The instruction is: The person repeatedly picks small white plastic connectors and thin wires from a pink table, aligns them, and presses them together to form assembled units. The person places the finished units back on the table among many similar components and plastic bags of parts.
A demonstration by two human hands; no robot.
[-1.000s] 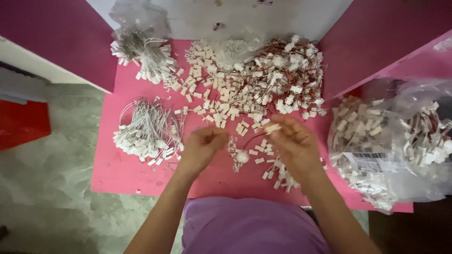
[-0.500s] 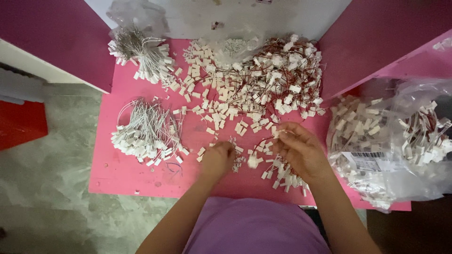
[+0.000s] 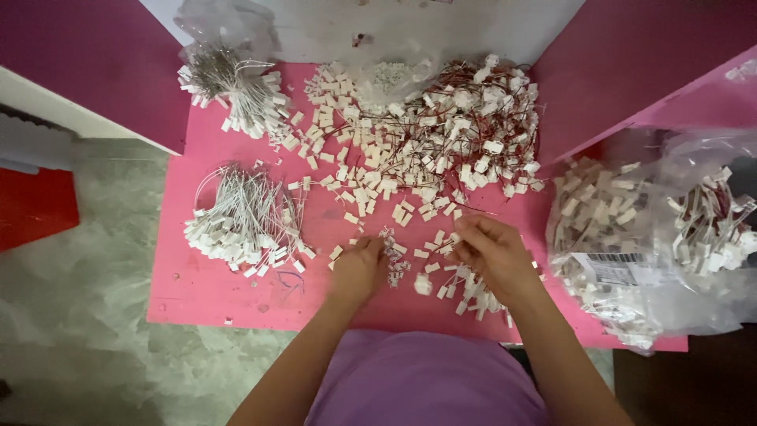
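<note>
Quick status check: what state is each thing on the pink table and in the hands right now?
left hand: curled, fingertips on a small cluster of white parts
right hand: curled, pinching among loose white connectors
white wire bundle: piled, untouched
red-wired connector heap: tangled, untouched
clear plastic bag: slumped on its side, full of connectors
pink table: littered with parts

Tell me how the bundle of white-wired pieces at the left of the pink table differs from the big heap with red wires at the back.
The white-wired bundle is smaller and lies gathered on its own; the red-wired heap is larger, tangled and spreads into loose white blocks. The bundle's wires are pale, the heap's reddish-brown. The heap lies farther from both hands. Both carry small white plastic blocks and rest on the pink table.
</note>
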